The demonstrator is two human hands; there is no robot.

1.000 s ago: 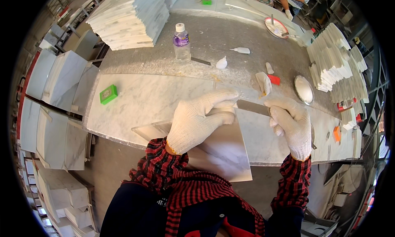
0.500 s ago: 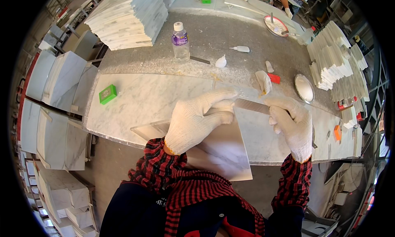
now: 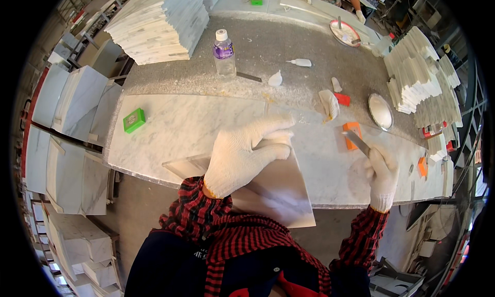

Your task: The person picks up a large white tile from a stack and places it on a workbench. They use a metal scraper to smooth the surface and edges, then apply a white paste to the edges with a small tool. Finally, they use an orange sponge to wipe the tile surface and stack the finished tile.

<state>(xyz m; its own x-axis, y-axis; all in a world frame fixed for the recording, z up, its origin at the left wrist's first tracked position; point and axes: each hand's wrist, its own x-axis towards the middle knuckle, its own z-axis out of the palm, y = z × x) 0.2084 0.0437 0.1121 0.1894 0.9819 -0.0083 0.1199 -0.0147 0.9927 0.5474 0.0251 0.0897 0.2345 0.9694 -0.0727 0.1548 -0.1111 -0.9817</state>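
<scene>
Since the earlier frame, the right hand (image 3: pixel 381 176) has drawn away toward 3 o'clock, carrying its flat metal blade (image 3: pixel 357 141) off the tile (image 3: pixel 273 191). It grips the blade, tip pointing to 11 o'clock over an orange block (image 3: pixel 352 128). Left hand (image 3: pixel 242 155), gloved, lies flat and pressing on the tile, unclenched. Tile: pale grey, smooth, rectangular, overhanging the marble slab (image 3: pixel 180 127) edge, long axis 11 to 5 o'clock; left hand is nearer.
</scene>
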